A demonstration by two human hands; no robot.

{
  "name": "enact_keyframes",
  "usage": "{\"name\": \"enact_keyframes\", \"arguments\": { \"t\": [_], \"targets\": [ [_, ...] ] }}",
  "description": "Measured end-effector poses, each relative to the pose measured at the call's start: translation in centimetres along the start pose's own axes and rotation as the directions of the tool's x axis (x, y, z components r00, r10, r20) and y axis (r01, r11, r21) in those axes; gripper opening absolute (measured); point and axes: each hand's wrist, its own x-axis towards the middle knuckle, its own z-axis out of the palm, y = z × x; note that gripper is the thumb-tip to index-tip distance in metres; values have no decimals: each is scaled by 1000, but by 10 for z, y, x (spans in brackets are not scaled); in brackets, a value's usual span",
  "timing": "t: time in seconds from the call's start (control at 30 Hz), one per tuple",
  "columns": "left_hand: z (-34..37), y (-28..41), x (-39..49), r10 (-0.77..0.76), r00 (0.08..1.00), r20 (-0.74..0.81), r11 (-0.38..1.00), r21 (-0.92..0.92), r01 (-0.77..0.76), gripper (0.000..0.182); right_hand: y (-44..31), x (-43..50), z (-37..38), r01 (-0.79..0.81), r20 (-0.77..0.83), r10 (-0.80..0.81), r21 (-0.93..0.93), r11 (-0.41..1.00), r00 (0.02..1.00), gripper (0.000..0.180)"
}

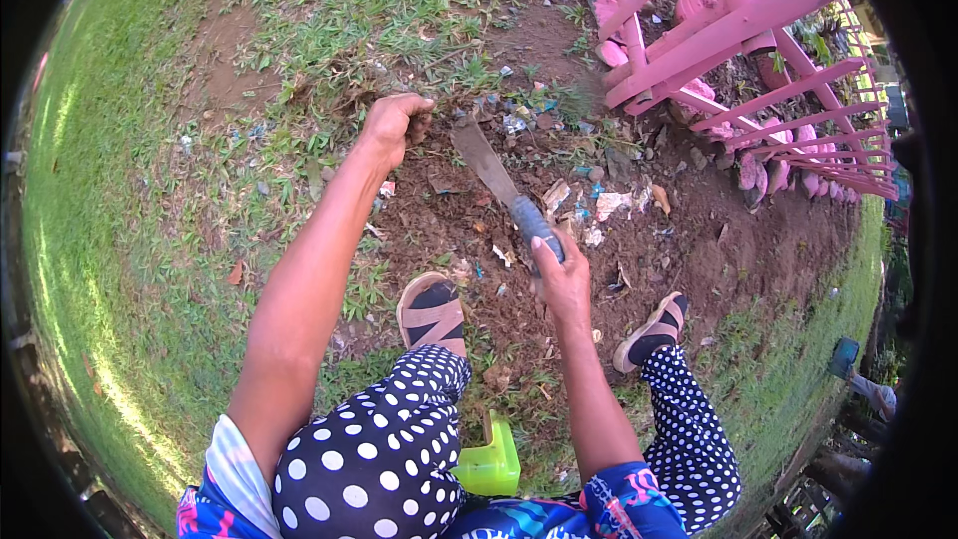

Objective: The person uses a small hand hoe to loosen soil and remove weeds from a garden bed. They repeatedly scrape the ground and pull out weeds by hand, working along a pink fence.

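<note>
My right hand (pixel 563 273) grips the dark wrapped handle (pixel 533 221) of a broad-bladed knife. Its worn metal blade (pixel 483 157) points forward and left, the tip low over loose brown soil (pixel 426 221). Just left of the blade tip, my left hand (pixel 397 127) is curled with the knuckles up, beside uprooted grass (pixel 329 101). Whether any weeds are inside its fingers is hidden. Scraps of plastic and paper litter (pixel 610 203) are mixed into the soil to the right of the blade.
A pink fence (pixel 733 22) with pink-painted stones (pixel 748 168) along its foot runs down the right. My sandalled feet (pixel 434 311) flank the dug soil. Between my legs is a lime-green plastic stool (pixel 494 464). Lawn (pixel 90 239) spreads on the left.
</note>
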Motion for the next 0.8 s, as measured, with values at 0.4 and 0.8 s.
{"name": "enact_keyframes", "arguments": {
  "t": [0.4,0.8],
  "targets": [
    [8,-5,-6,0,1000,-18,1000,-11,0,8,14,54,23,-200,-95,211,116,973,973,32],
    [-2,7,4,2,997,-78,998,-63,-7,12,-5,-24,-65,-300,-56,307,116,947,950,38]
  ]
}}
